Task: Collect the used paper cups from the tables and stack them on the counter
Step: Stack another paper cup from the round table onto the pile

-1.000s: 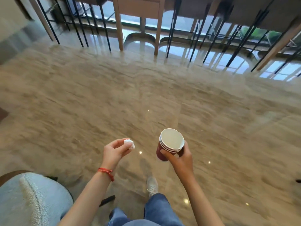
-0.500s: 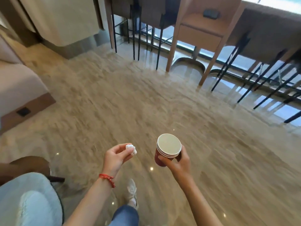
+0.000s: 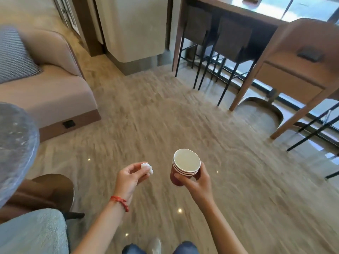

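Over bare marble floor [image 3: 165, 110], the right hand [image 3: 197, 182] grips nested cups [image 3: 184, 166]; the left hand [image 3: 129, 177] pinches a tissue wad [image 3: 146, 167].

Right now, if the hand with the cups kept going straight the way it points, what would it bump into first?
Probably nothing soon. The right hand holding the stacked cups points forward over bare floor; farther off stands the pale counter base, though depth is hard to judge.
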Demonstrator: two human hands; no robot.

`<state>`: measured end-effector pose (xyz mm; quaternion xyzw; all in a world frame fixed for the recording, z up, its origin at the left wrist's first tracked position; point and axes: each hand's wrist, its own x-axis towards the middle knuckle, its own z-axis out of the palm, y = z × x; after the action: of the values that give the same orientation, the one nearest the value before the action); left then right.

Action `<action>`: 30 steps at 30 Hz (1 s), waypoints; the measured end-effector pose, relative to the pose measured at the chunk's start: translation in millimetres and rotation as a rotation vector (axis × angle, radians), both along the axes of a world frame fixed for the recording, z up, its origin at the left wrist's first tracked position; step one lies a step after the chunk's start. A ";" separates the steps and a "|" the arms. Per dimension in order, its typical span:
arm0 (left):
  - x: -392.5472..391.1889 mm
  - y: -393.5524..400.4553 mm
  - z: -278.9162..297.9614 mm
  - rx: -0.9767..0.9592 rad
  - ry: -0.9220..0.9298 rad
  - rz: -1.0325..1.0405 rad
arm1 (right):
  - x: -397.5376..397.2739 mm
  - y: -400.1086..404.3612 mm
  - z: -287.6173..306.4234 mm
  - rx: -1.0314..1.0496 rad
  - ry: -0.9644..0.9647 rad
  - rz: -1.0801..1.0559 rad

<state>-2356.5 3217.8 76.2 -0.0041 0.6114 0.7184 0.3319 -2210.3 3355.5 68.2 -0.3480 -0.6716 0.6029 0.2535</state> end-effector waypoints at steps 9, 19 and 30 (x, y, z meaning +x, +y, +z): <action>-76.9 21.4 1.9 -0.003 -0.012 0.267 | -119.8 48.6 -6.0 -0.015 -0.009 0.261; -150.4 59.4 8.7 -0.046 0.009 0.573 | -240.6 111.8 1.9 -0.030 -0.030 0.547; -250.2 68.8 2.2 -0.087 0.018 0.691 | -363.2 129.7 -6.3 -0.044 -0.076 0.686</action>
<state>-2606.6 3286.5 78.3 -0.2184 0.6069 0.7616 0.0632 -2573.5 3485.2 61.8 -0.1298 -0.7452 0.6541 0.0033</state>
